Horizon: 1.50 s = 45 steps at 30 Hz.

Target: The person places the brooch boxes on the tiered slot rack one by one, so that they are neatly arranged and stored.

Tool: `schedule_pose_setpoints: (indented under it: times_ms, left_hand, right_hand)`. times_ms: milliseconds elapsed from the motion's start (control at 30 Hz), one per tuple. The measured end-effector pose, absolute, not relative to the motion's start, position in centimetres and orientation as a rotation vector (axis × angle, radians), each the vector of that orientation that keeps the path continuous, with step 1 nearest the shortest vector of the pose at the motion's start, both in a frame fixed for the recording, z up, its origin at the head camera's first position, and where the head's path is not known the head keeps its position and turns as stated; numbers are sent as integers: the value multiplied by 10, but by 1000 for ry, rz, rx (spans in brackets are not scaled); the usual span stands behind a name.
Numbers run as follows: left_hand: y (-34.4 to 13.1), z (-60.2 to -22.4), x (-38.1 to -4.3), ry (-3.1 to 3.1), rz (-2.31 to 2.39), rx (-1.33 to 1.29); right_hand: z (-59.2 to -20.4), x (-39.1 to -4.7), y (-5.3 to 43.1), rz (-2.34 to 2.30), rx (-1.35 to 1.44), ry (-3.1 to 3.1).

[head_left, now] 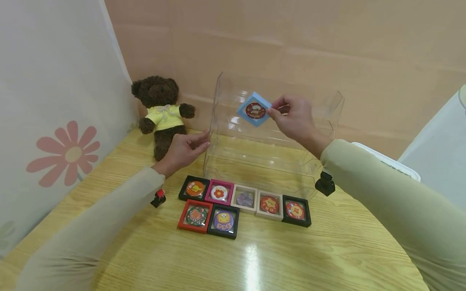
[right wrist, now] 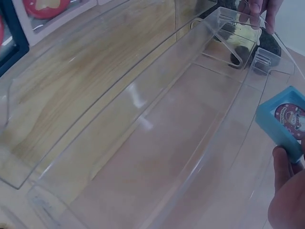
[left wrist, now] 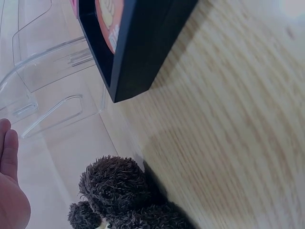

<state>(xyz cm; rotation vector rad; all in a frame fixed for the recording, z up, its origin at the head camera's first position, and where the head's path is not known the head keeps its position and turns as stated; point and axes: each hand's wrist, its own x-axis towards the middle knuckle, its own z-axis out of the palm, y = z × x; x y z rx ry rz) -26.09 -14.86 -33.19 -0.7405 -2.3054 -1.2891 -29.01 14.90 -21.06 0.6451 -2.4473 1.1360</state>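
Observation:
My right hand (head_left: 294, 117) pinches a light blue square frame (head_left: 259, 98) by one corner, turned like a diamond, with a round red badge inside. It is raised in front of the upper part of a clear plastic tiered display rack (head_left: 218, 95). In the right wrist view the blue frame (right wrist: 271, 125) stands apart from the rack's clear tiers (right wrist: 157, 119). My left hand (head_left: 183, 150) holds the rack's left side edge between thumb and fingers. Only part of the left hand (left wrist: 12, 191) shows in the left wrist view.
Several framed badges lie before the rack, among them a red frame (head_left: 182, 220) and a pink frame (head_left: 230, 194). A brown teddy bear (head_left: 169, 119) in a yellow shirt leans at the back left. Behind my right arm shows a white tray's edge (head_left: 389, 161).

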Motion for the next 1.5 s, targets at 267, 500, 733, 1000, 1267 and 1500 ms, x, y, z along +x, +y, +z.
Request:
schedule_pose_setpoints:
  times_ms: [267, 500, 733, 1000, 1267, 1500]
  left_hand:
    - [-148, -332, -259, -2301, -1243, -739]
    - [-148, -332, -259, -2293, -1252, -741]
    - [-146, -335, -260, -2276, -1260, -748]
    - [-146, -335, -260, -2266, -1269, -762]
    - [-144, -336, -261, -2245, -1291, -785]
    - [-140, -336, -264, -2223, -1282, -814]
  right_hand:
    - [-210, -297, 128, 1057, 618, -2568]
    - [-212, -298, 114, 1012, 662, -2632]
    - [-211, -299, 105, 951, 681, -2659]
    - [-207, -299, 95, 953, 705, -2684]
    - [-207, -298, 92, 966, 731, -2683]
    - [-207, -297, 95, 955, 720, -2700]
